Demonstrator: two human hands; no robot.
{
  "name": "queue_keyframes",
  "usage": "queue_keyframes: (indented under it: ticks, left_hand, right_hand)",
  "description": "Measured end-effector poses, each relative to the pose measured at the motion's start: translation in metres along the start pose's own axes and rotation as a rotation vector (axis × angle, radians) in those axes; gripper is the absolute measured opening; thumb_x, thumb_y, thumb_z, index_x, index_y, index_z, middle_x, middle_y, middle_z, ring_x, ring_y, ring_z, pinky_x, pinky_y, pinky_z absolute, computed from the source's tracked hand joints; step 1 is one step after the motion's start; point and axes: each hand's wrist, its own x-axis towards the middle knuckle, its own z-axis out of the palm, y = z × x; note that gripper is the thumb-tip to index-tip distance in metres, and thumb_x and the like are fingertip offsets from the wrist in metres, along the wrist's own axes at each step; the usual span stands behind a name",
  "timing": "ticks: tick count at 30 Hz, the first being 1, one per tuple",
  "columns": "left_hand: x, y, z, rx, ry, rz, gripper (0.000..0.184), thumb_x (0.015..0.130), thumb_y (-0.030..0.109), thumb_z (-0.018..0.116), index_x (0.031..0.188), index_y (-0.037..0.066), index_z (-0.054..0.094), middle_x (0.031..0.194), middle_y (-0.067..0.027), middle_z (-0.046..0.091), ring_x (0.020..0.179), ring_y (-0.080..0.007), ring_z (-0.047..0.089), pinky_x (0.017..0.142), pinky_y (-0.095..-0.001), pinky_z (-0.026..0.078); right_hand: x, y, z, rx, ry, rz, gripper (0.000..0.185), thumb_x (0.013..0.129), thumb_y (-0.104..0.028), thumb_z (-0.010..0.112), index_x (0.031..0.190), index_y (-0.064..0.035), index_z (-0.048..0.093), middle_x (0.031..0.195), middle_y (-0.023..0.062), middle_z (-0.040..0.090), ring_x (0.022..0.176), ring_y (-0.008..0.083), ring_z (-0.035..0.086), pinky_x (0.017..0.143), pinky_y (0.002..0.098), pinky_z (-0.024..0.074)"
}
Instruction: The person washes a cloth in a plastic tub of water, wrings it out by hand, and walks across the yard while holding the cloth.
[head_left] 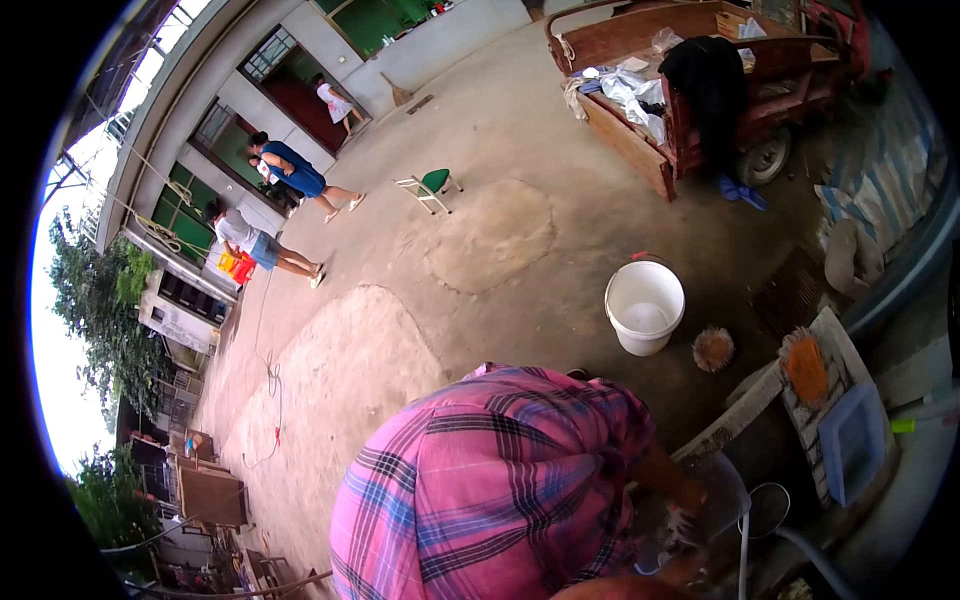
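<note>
Low at the bottom right, my left hand [686, 522] reaches down from a pink plaid sleeve [625, 415] beside a clear plastic tub [722, 492]. Its fingers look pale and wet, and are too blurred to show a grip. My right hand [685, 571] is just below it, close to the left one, with its fingers hidden in shadow. What lies between the hands cannot be made out. A round wire-rimmed strainer [768, 511] and a pale hose [743, 560] are right of them. The plaid shirt [480, 490] fills the bottom middle.
A white bucket [645, 308] stands ahead, near a round brush [713, 350]. On the ledge at right are an orange brush [805, 370] and a blue basin [852, 440]. A cart [640, 140], a green-seated chair [433, 182] and several people are farther off.
</note>
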Motion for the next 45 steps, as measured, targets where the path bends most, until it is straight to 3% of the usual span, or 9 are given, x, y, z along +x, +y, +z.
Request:
queue_keyframes:
  ticks: [11, 17, 23, 25, 28, 30, 34, 39, 45]
  left_hand:
    - [0.021, -0.038, 0.014, -0.003, -0.047, 0.016, 0.029, 0.071, 0.013, 0.058, 0.098, 0.003, 0.056, 0.075, -0.0118, 0.061, 0.064, -0.0224, 0.061, 0.053, -0.0375, 0.051]
    - [0.034, -0.048, 0.018, -0.070, -0.103, 0.017, 0.030, 0.070, 0.012, 0.058, 0.100, 0.004, 0.056, 0.075, -0.0097, 0.059, 0.062, -0.0212, 0.060, 0.054, -0.0368, 0.052]
    - [-0.046, 0.044, -0.025, -0.344, -0.145, -0.296, 0.033, 0.076, 0.024, 0.054, 0.104, 0.005, 0.053, 0.078, -0.0079, 0.058, 0.063, -0.0194, 0.059, 0.057, -0.0347, 0.053]
    - [-0.050, 0.060, -0.022, -0.439, -0.107, -0.373, 0.033, 0.078, 0.028, 0.053, 0.103, 0.005, 0.052, 0.079, -0.0077, 0.058, 0.063, -0.0190, 0.059, 0.058, -0.0340, 0.053]
    - [-0.035, 0.054, -0.006, -0.524, -0.140, -0.389, 0.032, 0.079, 0.029, 0.053, 0.100, 0.005, 0.053, 0.080, -0.0073, 0.058, 0.064, -0.0186, 0.058, 0.059, -0.0334, 0.052]
    - [-0.013, 0.033, 0.012, -0.581, -0.221, -0.376, 0.030, 0.079, 0.028, 0.054, 0.098, 0.005, 0.054, 0.080, -0.0071, 0.058, 0.065, -0.0185, 0.058, 0.059, -0.0333, 0.051]
    - [-0.007, 0.008, 0.022, -0.699, -0.352, -0.414, 0.027, 0.078, 0.026, 0.056, 0.094, 0.005, 0.056, 0.080, -0.0065, 0.057, 0.067, -0.0182, 0.058, 0.059, -0.0331, 0.050]
    - [0.001, 0.008, 0.019, -0.788, -0.397, -0.397, 0.023, 0.077, 0.024, 0.059, 0.089, 0.004, 0.058, 0.081, -0.0058, 0.057, 0.069, -0.0179, 0.058, 0.059, -0.0328, 0.048]
    - [0.023, 0.015, 0.029, -0.645, -0.265, -0.324, 0.023, 0.077, 0.024, 0.058, 0.087, 0.003, 0.059, 0.082, -0.0076, 0.059, 0.068, -0.0193, 0.058, 0.059, -0.0336, 0.048]
  right_hand:
    - [-0.007, 0.006, 0.119, -0.268, -0.326, -0.238, 0.026, 0.078, -0.014, 0.057, 0.097, 0.0045, 0.055, 0.086, 0.0174, 0.062, 0.075, 0.0301, 0.061, 0.072, 0.0403, 0.0462]
    - [-0.008, 0.033, 0.140, -0.363, -0.474, -0.055, 0.026, 0.077, -0.011, 0.057, 0.099, 0.0034, 0.055, 0.089, 0.0177, 0.062, 0.077, 0.0292, 0.060, 0.072, 0.0393, 0.0459]
    - [0.004, 0.053, 0.115, 0.340, -0.151, 0.014, 0.025, 0.076, -0.007, 0.057, 0.099, 0.0013, 0.055, 0.089, 0.0156, 0.061, 0.077, 0.0251, 0.058, 0.070, 0.0368, 0.0446]
    - [0.002, -0.051, 0.026, 0.752, -0.119, 0.195, 0.019, 0.074, -0.002, 0.055, 0.093, 0.0001, 0.053, 0.085, 0.0101, 0.057, 0.077, 0.0187, 0.051, 0.072, 0.0331, 0.0426]
    - [-0.023, -0.094, -0.034, 0.717, 0.005, 0.053, 0.018, 0.074, 0.000, 0.055, 0.091, -0.0016, 0.049, 0.087, 0.0058, 0.053, 0.078, 0.0148, 0.047, 0.072, 0.0294, 0.0415]
    - [-0.043, -0.121, -0.055, 0.982, 0.007, 0.125, 0.039, 0.071, -0.003, 0.059, 0.105, -0.0064, 0.041, 0.095, 0.0082, 0.051, 0.088, 0.0169, 0.050, 0.079, 0.0296, 0.0420]
    - [-0.047, -0.181, -0.066, 0.790, 0.051, -0.014, 0.065, 0.070, -0.006, 0.067, 0.128, -0.0100, 0.039, 0.113, 0.0134, 0.048, 0.106, 0.0270, 0.048, 0.089, 0.0343, 0.0404]
    - [-0.033, -0.150, -0.011, 0.324, 0.257, -0.058, 0.037, 0.061, -0.015, 0.071, 0.092, -0.0052, 0.054, 0.088, 0.0174, 0.056, 0.085, 0.0355, 0.053, 0.070, 0.0421, 0.0447]
    - [-0.019, -0.094, 0.011, 0.356, 0.227, 0.344, 0.036, 0.069, -0.022, 0.064, 0.096, -0.0007, 0.053, 0.085, 0.0232, 0.059, 0.080, 0.0389, 0.057, 0.068, 0.0447, 0.0458]
